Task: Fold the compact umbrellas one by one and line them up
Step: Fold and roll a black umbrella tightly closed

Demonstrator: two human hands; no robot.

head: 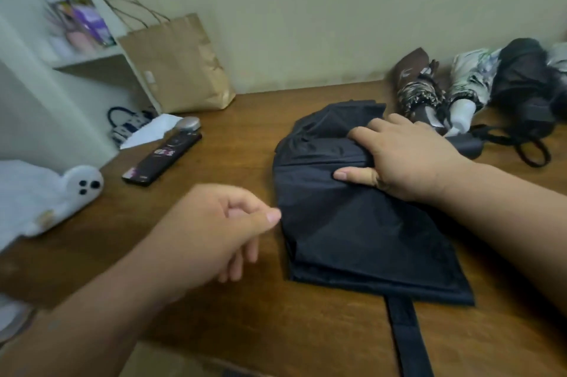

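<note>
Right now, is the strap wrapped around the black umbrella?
No, the strap lies unfastened, stretched out from the black umbrella's loose canopy toward the table's near edge.

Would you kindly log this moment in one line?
right hand grips black umbrella | left hand curled at its edge, grip unclear | folded umbrellas behind

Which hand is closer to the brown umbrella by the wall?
The right hand, holding the black umbrella just before the brown umbrella; the left hand is far off leftward.

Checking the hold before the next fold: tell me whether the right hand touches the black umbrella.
Touching. The head view shows the right hand on the black umbrella, thumb and fingers clasping its bunched fabric.
</note>
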